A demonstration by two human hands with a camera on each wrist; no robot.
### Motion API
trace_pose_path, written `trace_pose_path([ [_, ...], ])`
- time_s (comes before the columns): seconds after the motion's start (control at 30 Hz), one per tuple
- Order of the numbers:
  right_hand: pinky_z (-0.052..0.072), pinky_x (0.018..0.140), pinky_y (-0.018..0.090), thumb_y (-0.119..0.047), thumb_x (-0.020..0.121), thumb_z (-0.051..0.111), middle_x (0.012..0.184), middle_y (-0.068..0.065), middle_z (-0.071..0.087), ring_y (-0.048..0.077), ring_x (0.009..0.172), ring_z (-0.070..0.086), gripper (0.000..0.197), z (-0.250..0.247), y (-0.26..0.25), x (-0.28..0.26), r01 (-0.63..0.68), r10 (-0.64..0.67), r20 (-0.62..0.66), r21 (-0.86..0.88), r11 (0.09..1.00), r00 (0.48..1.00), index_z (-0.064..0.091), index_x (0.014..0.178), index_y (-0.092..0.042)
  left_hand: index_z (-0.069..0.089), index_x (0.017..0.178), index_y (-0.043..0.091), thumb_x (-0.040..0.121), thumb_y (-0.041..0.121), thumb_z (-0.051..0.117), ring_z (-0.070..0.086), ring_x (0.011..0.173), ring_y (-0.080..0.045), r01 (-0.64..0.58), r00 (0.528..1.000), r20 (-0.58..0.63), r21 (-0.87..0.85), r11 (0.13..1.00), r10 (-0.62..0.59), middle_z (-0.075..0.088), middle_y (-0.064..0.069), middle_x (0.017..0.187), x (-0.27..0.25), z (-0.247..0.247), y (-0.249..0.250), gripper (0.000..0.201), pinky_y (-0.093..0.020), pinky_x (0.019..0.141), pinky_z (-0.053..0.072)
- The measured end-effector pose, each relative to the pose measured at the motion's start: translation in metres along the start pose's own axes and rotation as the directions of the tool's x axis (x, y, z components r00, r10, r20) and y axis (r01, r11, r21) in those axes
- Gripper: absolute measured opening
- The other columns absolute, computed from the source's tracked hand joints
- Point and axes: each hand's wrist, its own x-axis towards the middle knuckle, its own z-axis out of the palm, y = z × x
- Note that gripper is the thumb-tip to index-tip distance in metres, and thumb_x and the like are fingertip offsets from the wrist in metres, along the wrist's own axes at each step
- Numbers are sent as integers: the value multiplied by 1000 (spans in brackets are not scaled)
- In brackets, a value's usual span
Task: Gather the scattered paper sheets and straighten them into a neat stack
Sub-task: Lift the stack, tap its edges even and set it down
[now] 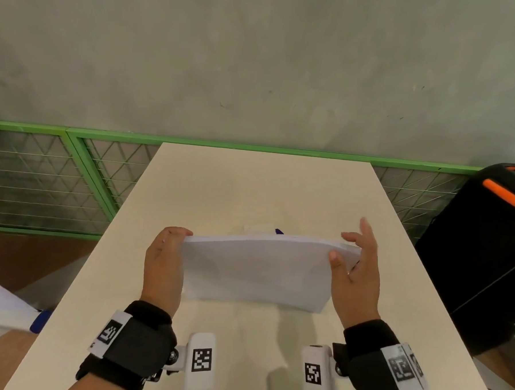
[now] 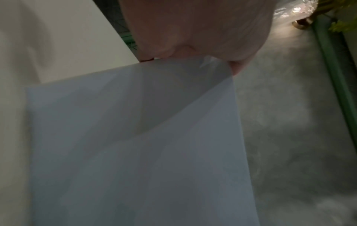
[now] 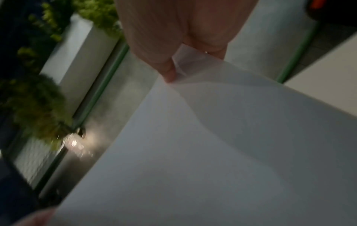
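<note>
A stack of white paper sheets (image 1: 255, 269) stands on its long edge on the beige table (image 1: 250, 188), slightly bowed. My left hand (image 1: 165, 258) grips its left side, fingers curled over the top corner. My right hand (image 1: 357, 265) pinches the right side, thumb on the near face and fingers behind, with one finger pointing up. In the left wrist view the paper stack (image 2: 135, 145) hangs below my left hand (image 2: 193, 30). The right wrist view shows the paper stack (image 3: 212, 145) pinched by my right hand (image 3: 170, 30).
A small purple item (image 1: 279, 231) and a white scrap (image 1: 259, 227) lie just behind the stack. A black case with orange trim (image 1: 486, 251) stands right of the table. A green mesh fence (image 1: 57, 178) runs behind. A blue pen (image 1: 39, 322) lies low left.
</note>
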Motion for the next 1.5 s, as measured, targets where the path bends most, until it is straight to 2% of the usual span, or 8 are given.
trace_pose_path([
  [0.17,27,90,-7,-12,83,38,122,-19,32,-6,113,36,49,2,12,-9,107,-101,43,-190,976,994,51,115,-48,55,82,8,92,17,34,45,66,-14,35,999,-32,59,998,-33,51,-1,78,-1,2,8,25,-19,52,40],
  [0.3,34,88,1,-11,83,44,127,-13,34,-23,110,31,41,2,11,-6,107,-104,23,-161,981,994,51,114,-37,55,79,10,92,21,34,44,66,-14,43,999,-29,69,997,-41,51,0,77,-3,3,11,27,-27,55,31],
  [0.5,41,84,23,-33,80,47,113,-15,50,10,96,54,70,-1,1,-14,-212,210,32,50,976,977,5,112,-80,57,101,9,88,44,41,52,79,-14,-35,996,89,108,994,25,58,1,87,-3,-11,-17,40,-17,64,45],
  [0.63,39,82,20,-8,93,45,105,-27,45,-7,93,49,65,1,11,-20,-317,310,78,110,942,948,15,141,-39,55,117,0,81,0,64,59,96,-26,52,990,126,135,989,-70,65,-11,103,-1,-20,-54,38,-15,71,52],
  [0.83,39,70,23,2,93,36,97,3,55,21,90,49,30,6,31,-30,-443,442,163,-29,896,882,44,117,-14,51,121,8,84,1,60,55,106,-28,82,988,105,244,966,-111,61,-14,114,-5,-25,-88,39,-36,91,42],
  [1.13,34,74,28,-3,93,38,113,19,58,33,99,53,22,18,77,-47,-509,637,238,-429,746,733,44,114,-3,44,131,6,89,1,49,53,117,-34,161,962,123,466,870,-244,59,-14,121,7,-26,-129,43,-35,93,40],
  [1.37,40,83,32,3,89,38,100,12,52,29,95,52,16,25,81,-29,-581,687,213,-396,711,695,42,98,-9,42,127,2,89,-1,46,49,103,-25,176,945,143,531,829,-293,53,-11,114,24,-20,-120,39,-33,92,38],
  [1.5,40,78,29,7,89,32,103,15,52,27,90,49,37,36,80,-19,-663,742,230,-338,668,629,38,124,-3,40,121,-1,89,4,45,52,90,-30,306,888,120,565,766,-443,52,-16,108,42,-16,-121,33,-36,63,50],
])
